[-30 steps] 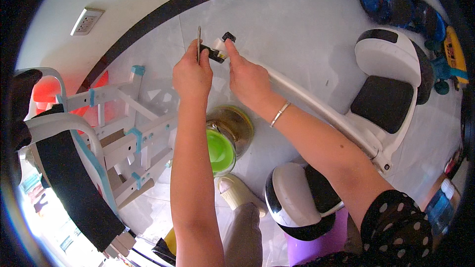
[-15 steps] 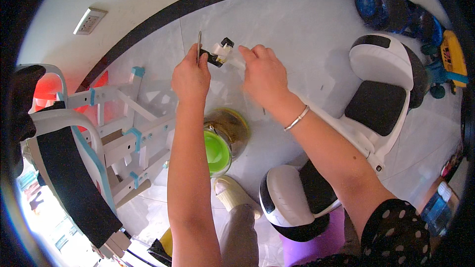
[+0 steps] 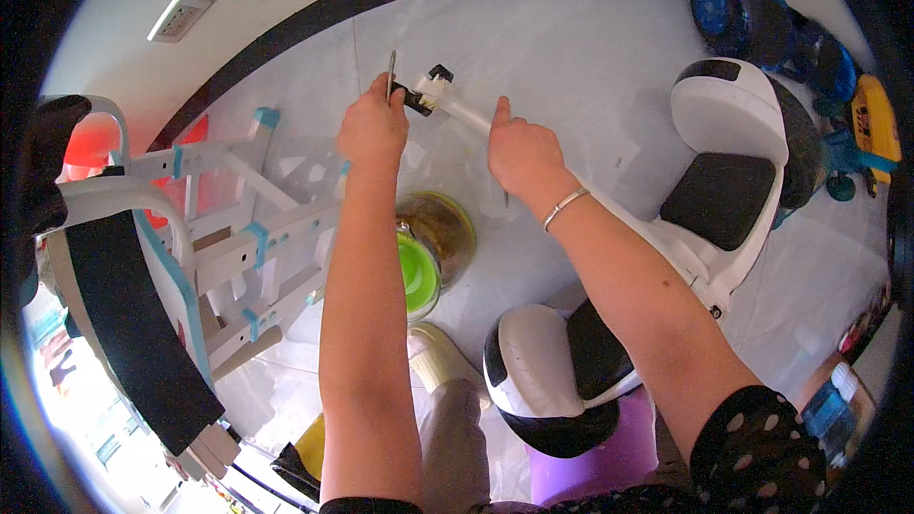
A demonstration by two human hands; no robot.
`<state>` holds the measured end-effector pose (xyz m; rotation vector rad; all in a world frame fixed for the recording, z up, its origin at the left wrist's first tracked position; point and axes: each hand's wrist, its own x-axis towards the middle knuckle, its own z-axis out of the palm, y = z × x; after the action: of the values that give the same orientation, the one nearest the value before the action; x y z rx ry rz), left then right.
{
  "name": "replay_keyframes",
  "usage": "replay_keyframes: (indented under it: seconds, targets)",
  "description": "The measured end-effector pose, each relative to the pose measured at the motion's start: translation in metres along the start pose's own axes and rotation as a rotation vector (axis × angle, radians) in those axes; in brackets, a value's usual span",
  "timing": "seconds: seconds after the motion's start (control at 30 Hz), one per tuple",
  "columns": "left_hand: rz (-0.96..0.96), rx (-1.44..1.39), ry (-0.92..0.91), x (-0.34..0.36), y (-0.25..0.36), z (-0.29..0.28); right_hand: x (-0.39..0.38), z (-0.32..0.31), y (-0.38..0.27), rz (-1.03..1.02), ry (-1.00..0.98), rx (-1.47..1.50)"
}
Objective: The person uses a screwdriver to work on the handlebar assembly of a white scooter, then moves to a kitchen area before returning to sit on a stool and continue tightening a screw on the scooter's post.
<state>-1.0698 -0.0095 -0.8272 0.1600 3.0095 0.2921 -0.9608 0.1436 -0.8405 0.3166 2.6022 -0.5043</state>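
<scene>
Far left: folding ladder (image 3: 224,252), white rails, blue joints, standing clear of the left arm.

Left hand (image 3: 373,126): closed on a thin metal piece (image 3: 391,73), which sticks up past the knuckles, its kind too small to tell. Thumb lies at the black part of a black-and-white end fitting (image 3: 435,88). Grip much as it was a second ago. Arm reaches almost straight away from the body, wrist roughly in line.

Just right of the thumb, the end fitting sits at the far end of a white tube (image 3: 464,113), above the floor. Tube slants down and right, passes behind the right hand, and runs toward a white seat frame with a black pad (image 3: 720,198).

Right hand (image 3: 526,154): main change here. A second ago its index finger was at the fitting; since then it has drawn off to the right, leaving that end, by the look of it, steadied by the left hand alone. Index finger extended and pointing away, the rest curled under; cannot tell whether they hold anything, or whether the hand touches the tube. Forearm slants in from lower right, bangle (image 3: 566,208) at the wrist, back of the hand upward.
</scene>
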Motion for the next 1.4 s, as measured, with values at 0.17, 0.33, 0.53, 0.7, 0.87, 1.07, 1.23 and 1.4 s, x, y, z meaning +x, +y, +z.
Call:
replay_keyframes:
  seconds: [0.17,0.33,0.53,0.7,0.87,1.07,1.23,1.4]
  targets:
    - [0.046,0.025,-0.034,0.006,-0.009,-0.010,-0.001,-0.001,-0.006,-0.044,0.037,-0.026]
    - [0.153,-0.195,0.047,-0.049,-0.014,-0.029,-0.001,-0.003,0.001,-0.054,0.038,-0.045]
    - [0.266,-0.213,0.113,-0.088,-0.015,-0.071,-0.008,0.000,0.004,-0.069,0.056,-0.092]
    - [0.175,0.080,0.149,-0.043,-0.001,-0.063,-0.017,0.001,0.000,-0.314,0.376,-0.062]
    - [0.194,0.087,0.144,-0.007,0.001,-0.039,-0.025,0.014,-0.012,-0.325,0.402,0.136]
    - [0.115,0.078,-0.089,0.003,0.009,-0.040,-0.031,0.065,-0.016,-0.220,0.047,-0.031]
    - [0.132,0.111,-0.114,0.007,0.006,-0.043,-0.014,0.063,-0.019,-0.146,-0.092,-0.033]
    - [0.116,-0.036,-0.116,0.006,0.000,-0.035,-0.009,0.073,-0.023,-0.199,-0.105,-0.073]
